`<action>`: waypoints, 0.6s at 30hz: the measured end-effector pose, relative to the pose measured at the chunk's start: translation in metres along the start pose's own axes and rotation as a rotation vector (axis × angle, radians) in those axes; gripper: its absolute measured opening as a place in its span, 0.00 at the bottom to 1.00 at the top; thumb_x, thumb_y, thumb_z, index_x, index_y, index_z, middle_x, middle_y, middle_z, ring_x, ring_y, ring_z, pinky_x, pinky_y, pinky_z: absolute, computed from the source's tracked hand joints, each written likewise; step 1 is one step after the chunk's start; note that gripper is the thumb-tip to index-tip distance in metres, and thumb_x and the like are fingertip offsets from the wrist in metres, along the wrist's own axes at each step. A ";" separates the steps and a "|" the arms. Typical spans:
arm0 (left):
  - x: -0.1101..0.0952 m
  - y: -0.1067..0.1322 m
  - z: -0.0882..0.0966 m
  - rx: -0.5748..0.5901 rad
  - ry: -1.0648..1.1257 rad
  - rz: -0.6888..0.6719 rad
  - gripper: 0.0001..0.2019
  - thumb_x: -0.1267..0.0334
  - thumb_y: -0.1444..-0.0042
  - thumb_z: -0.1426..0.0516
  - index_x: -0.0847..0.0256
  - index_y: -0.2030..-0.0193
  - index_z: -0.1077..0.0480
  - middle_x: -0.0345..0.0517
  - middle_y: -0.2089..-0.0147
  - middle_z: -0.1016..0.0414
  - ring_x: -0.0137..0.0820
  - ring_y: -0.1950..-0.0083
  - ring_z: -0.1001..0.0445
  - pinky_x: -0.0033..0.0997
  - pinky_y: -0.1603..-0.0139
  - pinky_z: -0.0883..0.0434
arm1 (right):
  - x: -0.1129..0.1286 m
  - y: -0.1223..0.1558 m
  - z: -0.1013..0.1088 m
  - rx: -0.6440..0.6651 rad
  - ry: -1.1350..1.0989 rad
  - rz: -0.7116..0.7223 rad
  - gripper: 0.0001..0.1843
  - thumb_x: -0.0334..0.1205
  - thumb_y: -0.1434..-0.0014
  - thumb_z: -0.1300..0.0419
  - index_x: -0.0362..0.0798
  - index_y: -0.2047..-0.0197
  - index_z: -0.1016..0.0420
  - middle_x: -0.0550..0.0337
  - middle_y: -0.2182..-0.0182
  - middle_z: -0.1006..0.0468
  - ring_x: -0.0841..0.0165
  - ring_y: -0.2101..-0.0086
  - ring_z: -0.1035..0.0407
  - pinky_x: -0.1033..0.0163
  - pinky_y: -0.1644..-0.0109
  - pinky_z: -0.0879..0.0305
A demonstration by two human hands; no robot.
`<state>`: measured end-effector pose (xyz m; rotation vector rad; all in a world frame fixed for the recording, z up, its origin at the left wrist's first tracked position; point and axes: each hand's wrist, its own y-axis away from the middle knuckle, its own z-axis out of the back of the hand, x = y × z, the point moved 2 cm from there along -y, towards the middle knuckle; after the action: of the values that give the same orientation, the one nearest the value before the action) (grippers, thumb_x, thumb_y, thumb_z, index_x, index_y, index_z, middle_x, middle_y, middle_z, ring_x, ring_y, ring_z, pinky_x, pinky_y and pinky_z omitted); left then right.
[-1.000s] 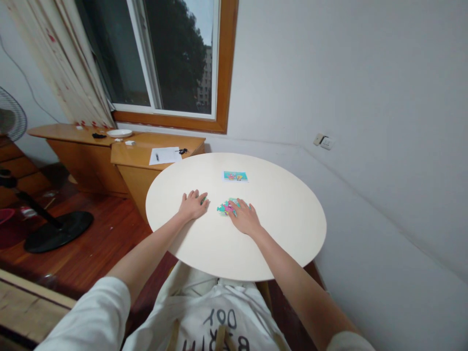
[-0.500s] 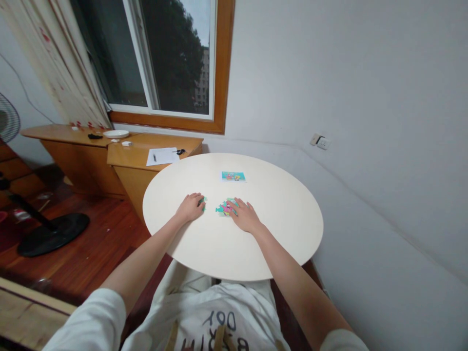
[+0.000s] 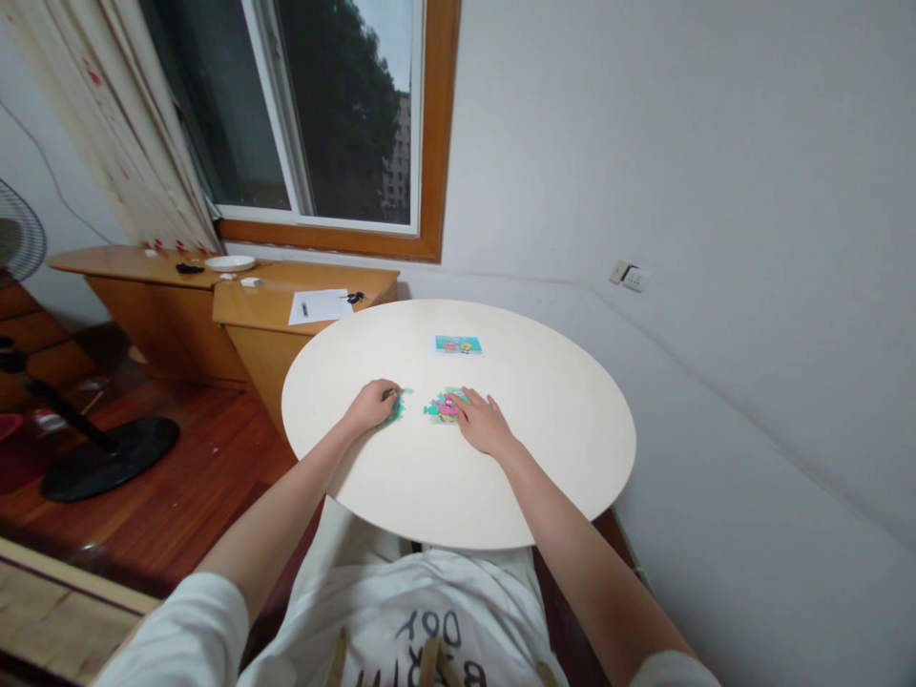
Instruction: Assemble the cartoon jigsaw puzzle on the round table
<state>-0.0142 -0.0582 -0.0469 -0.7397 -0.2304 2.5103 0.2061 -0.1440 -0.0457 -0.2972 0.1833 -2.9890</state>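
Observation:
On the round white table (image 3: 444, 487), my left hand (image 3: 371, 403) is closed in a pinch at the green edge of a group of jigsaw puzzle pieces (image 3: 393, 416). It seems to grip a piece there, partly hidden by the fingers. A gap of bare tabletop separates this group from a partly joined puzzle section (image 3: 443, 410) in teal and pink. My right hand (image 3: 482, 421) lies on that section's right side with its fingers spread, covering part of it. Behind both hands rests a picture card (image 3: 459, 345) with colourful cartoon figures on a teal ground.
Left of the table stands a wooden cabinet (image 3: 286, 364) with a paper sheet (image 3: 322, 306) and a white plate (image 3: 230, 262) on top. A black-based fan (image 3: 107, 458) is on the floor. A white wall (image 3: 716, 286) borders the table's right.
My left hand's fingers have drawn together into a pinch, and more of the green pieces shows beneath them. The right hand stays on the puzzle section, its fingers shifted slightly.

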 end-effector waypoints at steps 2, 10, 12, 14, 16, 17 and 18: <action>0.001 0.000 0.001 -0.005 0.042 0.035 0.18 0.67 0.46 0.54 0.64 0.57 0.25 0.50 0.56 0.21 0.36 0.55 0.24 0.35 0.50 0.29 | -0.001 0.000 0.000 -0.008 -0.007 -0.001 0.25 0.42 0.33 0.60 0.52 0.35 0.41 0.52 0.34 0.43 0.62 0.35 0.51 0.46 0.34 0.57; 0.000 0.001 0.001 -0.019 0.125 0.054 0.19 0.63 0.39 0.57 0.64 0.50 0.28 0.52 0.52 0.22 0.34 0.50 0.24 0.36 0.47 0.29 | -0.002 -0.001 -0.001 -0.015 -0.018 -0.007 0.25 0.40 0.33 0.59 0.51 0.36 0.39 0.52 0.35 0.42 0.64 0.35 0.50 0.48 0.34 0.56; -0.002 0.001 0.000 -0.029 0.095 0.030 0.20 0.61 0.38 0.56 0.63 0.47 0.30 0.53 0.44 0.27 0.36 0.42 0.30 0.39 0.40 0.34 | -0.002 -0.001 0.000 -0.014 -0.020 -0.010 0.25 0.40 0.34 0.59 0.51 0.36 0.39 0.52 0.35 0.42 0.64 0.36 0.50 0.49 0.34 0.56; -0.005 0.002 -0.002 -0.009 0.053 -0.014 0.20 0.60 0.38 0.54 0.61 0.43 0.32 0.53 0.37 0.34 0.37 0.35 0.38 0.42 0.34 0.42 | -0.002 -0.001 0.000 -0.015 -0.027 -0.011 0.25 0.40 0.34 0.58 0.50 0.36 0.39 0.51 0.35 0.42 0.64 0.36 0.49 0.49 0.34 0.55; -0.008 0.004 -0.004 0.052 -0.009 -0.071 0.21 0.57 0.39 0.53 0.59 0.41 0.34 0.51 0.34 0.39 0.37 0.32 0.43 0.46 0.32 0.49 | -0.002 -0.001 -0.001 -0.021 -0.035 -0.011 0.24 0.40 0.34 0.57 0.50 0.36 0.38 0.50 0.35 0.41 0.63 0.36 0.48 0.49 0.34 0.54; -0.010 0.005 -0.005 0.093 -0.046 -0.103 0.22 0.56 0.38 0.53 0.58 0.40 0.35 0.50 0.33 0.40 0.38 0.32 0.44 0.49 0.31 0.51 | -0.002 -0.001 -0.001 -0.024 -0.040 -0.011 0.24 0.40 0.34 0.57 0.49 0.37 0.38 0.50 0.35 0.41 0.63 0.36 0.48 0.48 0.34 0.54; -0.011 0.005 -0.006 0.132 -0.075 -0.130 0.22 0.56 0.38 0.53 0.57 0.40 0.35 0.49 0.33 0.40 0.38 0.32 0.43 0.50 0.31 0.51 | -0.003 -0.002 -0.001 -0.029 -0.043 -0.011 0.24 0.40 0.34 0.57 0.49 0.37 0.38 0.50 0.35 0.41 0.63 0.36 0.48 0.48 0.34 0.54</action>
<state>-0.0048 -0.0686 -0.0485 -0.5603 -0.1331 2.4058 0.2081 -0.1418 -0.0469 -0.3670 0.2210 -2.9897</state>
